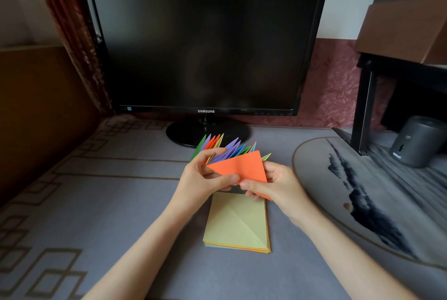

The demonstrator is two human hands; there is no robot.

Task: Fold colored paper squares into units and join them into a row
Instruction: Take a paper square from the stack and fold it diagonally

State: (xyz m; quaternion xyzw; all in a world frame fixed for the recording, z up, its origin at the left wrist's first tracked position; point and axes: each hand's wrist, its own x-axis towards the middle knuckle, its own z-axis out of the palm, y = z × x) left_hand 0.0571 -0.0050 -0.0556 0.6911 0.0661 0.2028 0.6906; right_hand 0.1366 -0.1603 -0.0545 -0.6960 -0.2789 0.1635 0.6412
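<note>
I hold an orange folded paper unit (242, 166) in the air above the table, triangular in shape. My left hand (203, 178) pinches its left part and lower edge. My right hand (273, 184) grips its right side and bottom corner. Just behind it, a row of joined folded units (225, 146) fans out in green, purple, orange, yellow and blue points; it seems to touch the orange unit, and my left fingers rest against it. A stack of paper squares (238, 223) lies on the table below my hands, with a creased yellow sheet on top.
A dark Samsung monitor (205, 43) stands at the back, its round base (183, 134) right behind the row. A round patterned mat (372, 198) lies on the right, with a grey cylinder (418, 142) and a black stand. A patterned cloth (72, 203) covers the table.
</note>
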